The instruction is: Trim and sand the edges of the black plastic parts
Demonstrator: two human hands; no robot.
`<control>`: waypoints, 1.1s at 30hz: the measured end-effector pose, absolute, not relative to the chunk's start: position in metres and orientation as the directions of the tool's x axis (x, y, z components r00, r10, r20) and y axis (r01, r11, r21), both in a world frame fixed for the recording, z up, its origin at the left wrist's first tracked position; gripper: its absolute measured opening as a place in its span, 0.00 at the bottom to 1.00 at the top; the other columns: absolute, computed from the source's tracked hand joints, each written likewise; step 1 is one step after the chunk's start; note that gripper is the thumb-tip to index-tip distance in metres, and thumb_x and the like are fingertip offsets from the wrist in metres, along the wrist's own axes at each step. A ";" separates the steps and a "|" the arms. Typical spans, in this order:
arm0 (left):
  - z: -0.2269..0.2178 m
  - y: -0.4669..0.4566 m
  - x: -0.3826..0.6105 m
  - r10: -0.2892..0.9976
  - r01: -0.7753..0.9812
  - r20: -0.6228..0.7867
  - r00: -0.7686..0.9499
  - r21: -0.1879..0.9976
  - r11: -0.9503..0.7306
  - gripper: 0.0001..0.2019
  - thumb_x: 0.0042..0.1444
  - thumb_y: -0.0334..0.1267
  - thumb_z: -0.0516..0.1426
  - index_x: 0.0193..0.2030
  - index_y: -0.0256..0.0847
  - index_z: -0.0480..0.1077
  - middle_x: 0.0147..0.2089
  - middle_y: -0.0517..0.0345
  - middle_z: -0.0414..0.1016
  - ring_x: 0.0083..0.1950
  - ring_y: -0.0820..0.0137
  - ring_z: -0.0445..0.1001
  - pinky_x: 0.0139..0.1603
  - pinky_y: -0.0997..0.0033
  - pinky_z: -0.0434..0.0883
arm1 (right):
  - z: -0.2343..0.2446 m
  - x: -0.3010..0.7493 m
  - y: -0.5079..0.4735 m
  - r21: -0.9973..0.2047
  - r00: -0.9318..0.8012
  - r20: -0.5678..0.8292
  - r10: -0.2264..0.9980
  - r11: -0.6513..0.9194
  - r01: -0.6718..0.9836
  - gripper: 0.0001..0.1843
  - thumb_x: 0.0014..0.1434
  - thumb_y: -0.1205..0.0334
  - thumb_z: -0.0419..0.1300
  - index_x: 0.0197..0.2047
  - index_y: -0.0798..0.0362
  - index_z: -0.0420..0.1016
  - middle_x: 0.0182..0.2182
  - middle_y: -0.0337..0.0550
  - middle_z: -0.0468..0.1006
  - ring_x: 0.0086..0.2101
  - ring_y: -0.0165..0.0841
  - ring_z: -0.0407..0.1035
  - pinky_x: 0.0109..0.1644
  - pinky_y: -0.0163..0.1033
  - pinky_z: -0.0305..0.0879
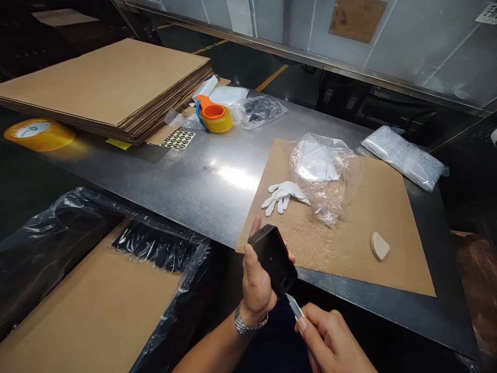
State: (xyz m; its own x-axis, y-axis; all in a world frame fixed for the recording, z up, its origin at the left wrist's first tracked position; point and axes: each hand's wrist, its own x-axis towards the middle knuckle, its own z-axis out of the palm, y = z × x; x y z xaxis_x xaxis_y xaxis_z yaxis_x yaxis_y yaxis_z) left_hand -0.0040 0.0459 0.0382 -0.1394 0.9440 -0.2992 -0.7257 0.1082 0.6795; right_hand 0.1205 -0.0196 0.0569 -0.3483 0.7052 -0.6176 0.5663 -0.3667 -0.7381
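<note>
My left hand (pixel 254 282) is closed around a small black plastic box (pixel 273 257), held in the air just in front of the table's near edge. My right hand (pixel 330 339) pinches a thin metal blade (pixel 294 306) whose tip touches the lower end of the black box. A metal watch sits on my left wrist. Both hands are below a brown cardboard sheet (pixel 368 228) lying on the steel table (pixel 202 176).
On the cardboard sheet lie a white glove (pixel 282 196), a crumpled clear plastic bag (pixel 322 173) and a small beige block (pixel 379 245). Farther back are a cardboard stack (pixel 108 83), a tape dispenser (pixel 213 115), a yellow tape roll (pixel 39 133), sticker sheet (pixel 177 139). A black-lined carton (pixel 89 305) stands at lower left.
</note>
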 end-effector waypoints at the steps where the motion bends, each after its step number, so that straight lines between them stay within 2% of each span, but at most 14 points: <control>1: 0.038 0.046 -0.004 0.947 -0.728 -0.292 -0.137 0.678 0.104 0.30 0.56 0.57 0.47 0.65 0.56 0.48 0.31 0.60 0.71 0.27 0.70 0.70 0.29 0.69 0.70 | 0.057 0.120 -0.019 -0.741 -0.349 -0.617 0.705 -0.372 0.559 0.21 0.64 0.47 0.43 0.25 0.51 0.58 0.10 0.28 0.54 0.13 0.23 0.53 0.19 0.28 0.47; 9: 0.035 0.046 -0.003 0.952 -0.747 -0.272 -0.140 0.660 0.079 0.29 0.56 0.57 0.47 0.64 0.57 0.49 0.32 0.60 0.71 0.28 0.70 0.71 0.29 0.69 0.70 | 0.045 0.119 -0.023 -0.775 -0.382 -0.619 0.686 -0.456 0.437 0.26 0.61 0.39 0.41 0.28 0.52 0.61 0.10 0.28 0.54 0.12 0.23 0.55 0.17 0.27 0.47; 12: 0.035 0.046 -0.003 0.951 -0.770 -0.275 -0.139 0.635 0.071 0.28 0.56 0.57 0.47 0.64 0.59 0.50 0.32 0.60 0.71 0.28 0.70 0.71 0.29 0.69 0.70 | 0.043 0.121 -0.026 -0.773 -0.391 -0.625 0.675 -0.466 0.431 0.24 0.62 0.42 0.41 0.30 0.53 0.62 0.10 0.28 0.55 0.12 0.24 0.55 0.17 0.27 0.47; 14: 0.036 0.047 -0.003 0.948 -0.787 -0.282 -0.148 0.614 0.059 0.27 0.57 0.56 0.47 0.63 0.61 0.50 0.32 0.61 0.70 0.28 0.70 0.71 0.29 0.68 0.70 | 0.043 0.123 -0.029 -0.779 -0.339 -0.563 0.754 -0.347 0.523 0.21 0.64 0.48 0.41 0.29 0.52 0.62 0.10 0.30 0.58 0.13 0.24 0.56 0.17 0.28 0.48; 16: 0.036 0.048 -0.003 0.939 -0.803 -0.293 -0.180 0.596 0.032 0.26 0.57 0.57 0.46 0.62 0.61 0.51 0.31 0.61 0.70 0.27 0.70 0.70 0.29 0.68 0.71 | 0.042 0.124 -0.033 -0.758 -0.304 -0.364 0.880 -0.091 0.646 0.17 0.66 0.57 0.42 0.30 0.53 0.65 0.12 0.32 0.62 0.14 0.24 0.58 0.18 0.29 0.49; 18: 0.036 0.049 -0.003 0.926 -0.812 -0.303 -0.224 0.583 -0.005 0.27 0.55 0.57 0.47 0.62 0.62 0.53 0.30 0.61 0.70 0.26 0.70 0.70 0.28 0.68 0.70 | 0.041 0.124 -0.037 -0.638 -0.333 -0.036 0.942 0.235 0.734 0.12 0.64 0.65 0.45 0.37 0.56 0.69 0.16 0.34 0.68 0.15 0.23 0.62 0.19 0.30 0.50; 19: 0.036 0.049 -0.003 0.922 -0.815 -0.304 -0.241 0.579 -0.022 0.27 0.54 0.58 0.47 0.61 0.62 0.54 0.30 0.61 0.70 0.26 0.70 0.70 0.28 0.68 0.70 | 0.040 0.124 -0.037 -0.532 -0.360 0.123 0.925 0.368 0.763 0.12 0.63 0.68 0.46 0.41 0.58 0.70 0.17 0.34 0.69 0.15 0.23 0.63 0.18 0.30 0.50; 21: 0.036 0.049 -0.003 0.919 -0.819 -0.300 -0.257 0.572 -0.042 0.27 0.53 0.59 0.47 0.61 0.62 0.54 0.29 0.60 0.70 0.26 0.69 0.70 0.27 0.67 0.70 | 0.040 0.122 -0.037 -0.298 -0.408 0.348 0.844 0.512 0.806 0.12 0.61 0.71 0.49 0.44 0.64 0.71 0.16 0.34 0.69 0.14 0.23 0.63 0.18 0.31 0.50; 22: 0.036 0.049 -0.003 0.920 -0.820 -0.296 -0.256 0.571 -0.045 0.27 0.53 0.59 0.47 0.61 0.63 0.54 0.30 0.60 0.70 0.26 0.69 0.70 0.27 0.67 0.70 | 0.040 0.121 -0.036 -0.201 -0.422 0.407 0.810 0.530 0.823 0.12 0.61 0.73 0.49 0.43 0.66 0.72 0.14 0.34 0.67 0.13 0.22 0.61 0.17 0.31 0.49; 24: 0.036 0.049 -0.003 0.924 -0.819 -0.283 -0.258 0.571 -0.054 0.27 0.53 0.59 0.47 0.61 0.63 0.55 0.30 0.59 0.70 0.26 0.68 0.70 0.26 0.66 0.70 | 0.041 0.118 -0.034 -0.084 -0.440 0.449 0.778 0.527 0.846 0.13 0.60 0.75 0.50 0.39 0.66 0.75 0.12 0.32 0.63 0.11 0.21 0.58 0.16 0.32 0.48; 26: 0.037 0.048 -0.003 0.924 -0.817 -0.276 -0.265 0.574 -0.063 0.26 0.54 0.59 0.46 0.60 0.63 0.56 0.30 0.59 0.71 0.26 0.68 0.70 0.26 0.66 0.70 | 0.041 0.117 -0.033 -0.035 -0.455 0.450 0.769 0.524 0.851 0.13 0.59 0.77 0.50 0.38 0.66 0.76 0.12 0.32 0.62 0.11 0.21 0.57 0.16 0.32 0.47; 33: 0.039 0.047 -0.002 0.920 -0.815 -0.276 -0.278 0.575 -0.073 0.25 0.54 0.58 0.47 0.59 0.62 0.58 0.30 0.59 0.71 0.26 0.68 0.70 0.28 0.66 0.71 | 0.031 0.120 -0.040 -0.009 -0.483 0.406 0.776 0.532 0.847 0.14 0.56 0.78 0.51 0.43 0.67 0.74 0.13 0.31 0.61 0.12 0.21 0.57 0.17 0.32 0.48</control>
State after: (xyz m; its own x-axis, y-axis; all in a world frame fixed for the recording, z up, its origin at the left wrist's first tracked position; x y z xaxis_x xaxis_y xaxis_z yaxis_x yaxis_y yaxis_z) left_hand -0.0020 0.0472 0.0394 -0.2776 0.9201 -0.2763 -0.8152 -0.0734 0.5745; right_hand 0.1196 -0.0399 0.0313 -0.4830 0.7759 0.4058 0.8468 0.5318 -0.0089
